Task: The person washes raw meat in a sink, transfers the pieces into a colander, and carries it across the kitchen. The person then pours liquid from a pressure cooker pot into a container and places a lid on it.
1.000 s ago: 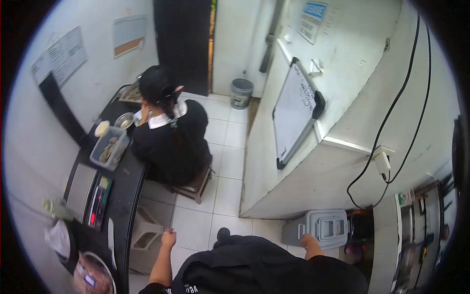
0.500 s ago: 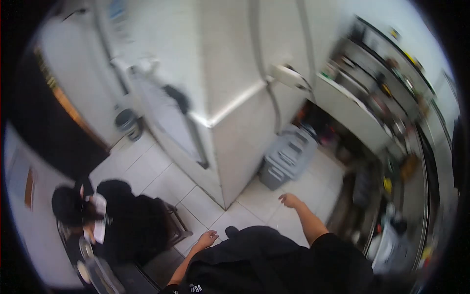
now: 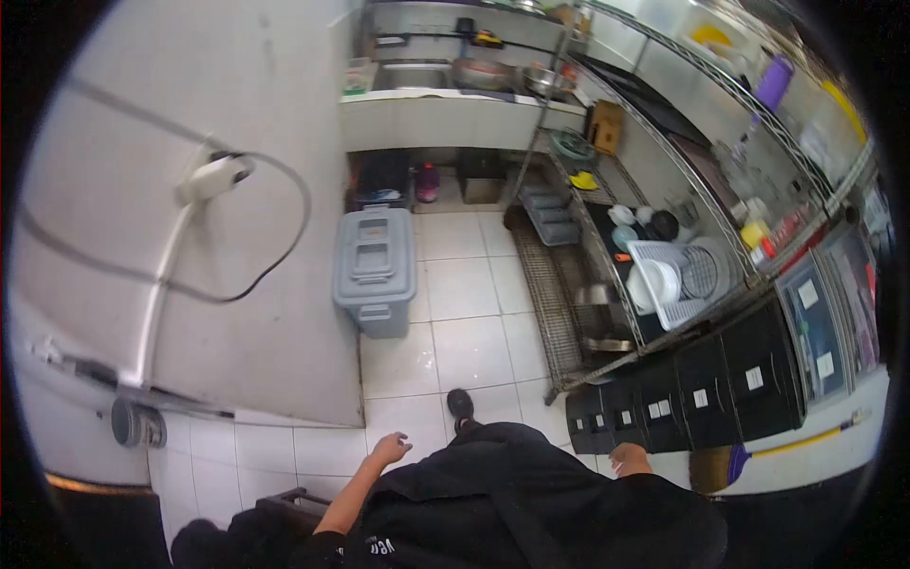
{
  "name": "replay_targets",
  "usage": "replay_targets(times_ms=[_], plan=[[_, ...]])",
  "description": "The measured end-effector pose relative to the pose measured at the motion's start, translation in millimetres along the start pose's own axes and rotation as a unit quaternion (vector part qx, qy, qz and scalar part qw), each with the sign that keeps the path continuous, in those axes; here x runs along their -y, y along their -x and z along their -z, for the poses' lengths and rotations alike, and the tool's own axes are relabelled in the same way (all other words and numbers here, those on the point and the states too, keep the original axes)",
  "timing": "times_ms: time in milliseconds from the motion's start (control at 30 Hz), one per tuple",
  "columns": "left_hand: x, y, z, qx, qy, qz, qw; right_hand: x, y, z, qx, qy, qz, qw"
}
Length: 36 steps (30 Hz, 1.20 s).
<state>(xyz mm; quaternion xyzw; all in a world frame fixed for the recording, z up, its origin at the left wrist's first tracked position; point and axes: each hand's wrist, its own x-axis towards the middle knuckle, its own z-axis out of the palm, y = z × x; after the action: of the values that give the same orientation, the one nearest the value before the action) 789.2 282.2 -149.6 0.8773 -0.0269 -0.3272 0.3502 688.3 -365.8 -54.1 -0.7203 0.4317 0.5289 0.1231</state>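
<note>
Out in front with the left hand (image 3: 390,448), loosely half-open, gripping nothing visible, above the white floor tiles (image 3: 471,351). Across to the right hand (image 3: 628,459), low, curled downward, partly hidden, impossible to tell how open or whether holding anything; near the black drawers (image 3: 681,379). Ahead of the left, well apart, to the grey lidded bin (image 3: 374,237), standing near the wall (image 3: 313,332). Further right, to the wire rack (image 3: 540,284); at the back, to the sink (image 3: 412,78).
</note>
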Motion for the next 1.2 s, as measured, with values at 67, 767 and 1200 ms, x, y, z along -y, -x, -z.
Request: replay_targets(times_ms=[67,767,1200], plan=[[-31,-35,10,0.022,-0.03,-0.027,0.999,-9,-20,-21,0.042,-0.038,0.016,0.998],[-243,-432,222,-0.126,-0.002,-0.082,0.989,495,-106,397,0.011,-0.099,0.52,0.848],[-302,-737,566,-0.38,0.204,-0.117,0.894,647,-119,615,-0.083,-0.172,0.308,0.932]])
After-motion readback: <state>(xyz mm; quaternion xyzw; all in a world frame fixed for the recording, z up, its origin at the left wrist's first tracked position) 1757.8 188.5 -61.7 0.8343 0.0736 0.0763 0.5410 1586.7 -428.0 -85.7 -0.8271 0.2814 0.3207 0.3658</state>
